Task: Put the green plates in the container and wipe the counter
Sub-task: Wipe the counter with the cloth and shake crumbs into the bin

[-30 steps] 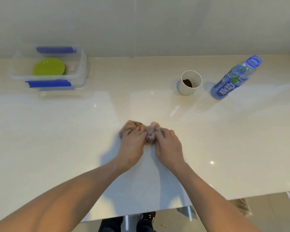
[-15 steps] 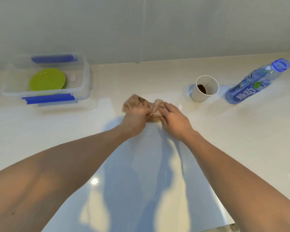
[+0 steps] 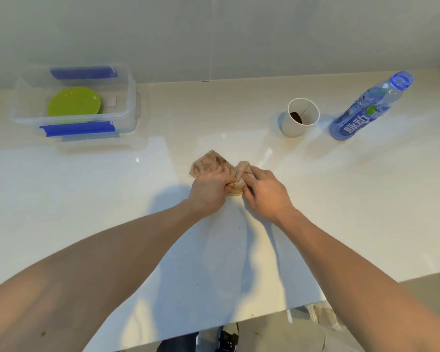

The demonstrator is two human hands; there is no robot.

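A stained brownish cloth [image 3: 211, 162] lies bunched on the white counter [image 3: 341, 199] near the middle. My left hand [image 3: 208, 189] presses down on its left part, fingers curled over it. My right hand [image 3: 264, 190] pinches the twisted right end of the same cloth. At the far left stands a clear plastic container [image 3: 127, 107] with blue clips. Green plates [image 3: 74, 101] lie stacked inside it; how many I cannot tell.
A white paper cup [image 3: 294, 125] with brown residue stands at the back right. Beside it a blue water bottle [image 3: 361, 115] stands uncapped. The wall runs along the back. The counter's front edge is near my body, with floor below.
Both hands stay on the cloth. Over the second they pushed it away from me across the counter, then held it about in place.
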